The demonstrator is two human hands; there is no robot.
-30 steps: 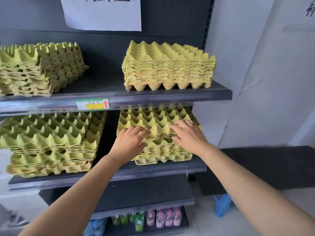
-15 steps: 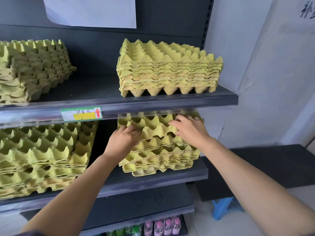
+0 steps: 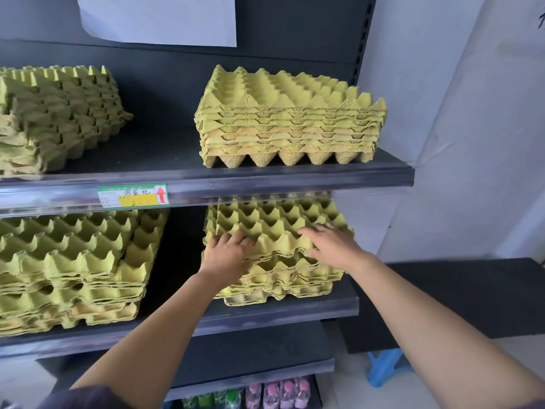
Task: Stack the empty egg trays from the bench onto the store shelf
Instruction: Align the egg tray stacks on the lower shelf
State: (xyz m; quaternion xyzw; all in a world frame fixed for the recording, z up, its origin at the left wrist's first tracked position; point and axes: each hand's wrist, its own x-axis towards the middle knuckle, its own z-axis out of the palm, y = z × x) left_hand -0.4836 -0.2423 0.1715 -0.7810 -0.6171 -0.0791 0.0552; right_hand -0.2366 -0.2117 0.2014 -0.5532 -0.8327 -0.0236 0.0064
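Fingers (image 3: 234,237) spread flat, gripping nothing: my left hand (image 3: 225,256) and right hand (image 3: 334,246) press the top egg tray (image 3: 265,219) down onto its pile (image 3: 280,283) on the middle shelf (image 3: 265,317), so it nests square.

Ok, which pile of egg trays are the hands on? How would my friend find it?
Find the dark store shelf unit and the shelf board just below the green-and-yellow price label. Of its two egg tray stacks, take the right-hand stack. Only it has the left hand and right hand resting on top.
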